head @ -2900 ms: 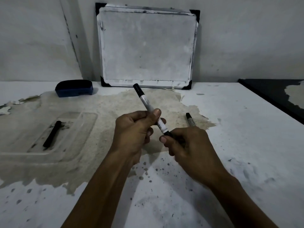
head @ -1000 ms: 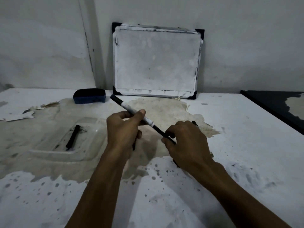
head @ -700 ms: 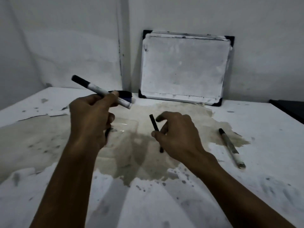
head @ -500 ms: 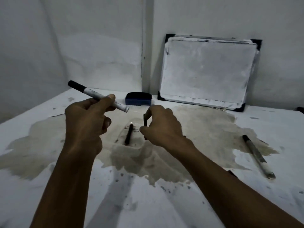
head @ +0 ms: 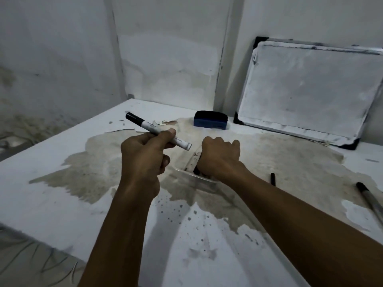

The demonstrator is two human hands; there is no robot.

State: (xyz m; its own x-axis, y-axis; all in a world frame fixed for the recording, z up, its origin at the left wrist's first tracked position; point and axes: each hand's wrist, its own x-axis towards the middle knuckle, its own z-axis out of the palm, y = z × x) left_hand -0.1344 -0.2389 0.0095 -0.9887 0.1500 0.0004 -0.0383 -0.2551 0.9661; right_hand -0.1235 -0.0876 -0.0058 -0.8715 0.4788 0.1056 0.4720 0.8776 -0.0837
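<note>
Gripping a whiteboard marker [head: 149,128] by the middle of its white barrel, the left hand [head: 143,156] is holding it above the counter [head: 51,204], with the thumb pressing on top and the fingers curling underneath. The marker is tilting, its black end pointing up toward the far left and its blunt white end pointing toward the right hand [head: 220,156]. That hand is hanging knuckles-up just beside the left but apart from it, its fingers curling down over a clear plastic tray [head: 199,180] lying on the stained middle of the counter. A thin black stick [head: 196,167] is showing under the thumb side of the right hand, inside the tray; whether the fingers are pinching it cannot be told. Farther back, a blue eraser [head: 210,122] is sitting just beside a smudged whiteboard [head: 306,90] that is leaning against the wall [head: 165,48]. Off to the right, a small black piece [head: 273,179] and a second marker [head: 371,198] are lying on the counter, the marker partly cut off by the frame edge.
</note>
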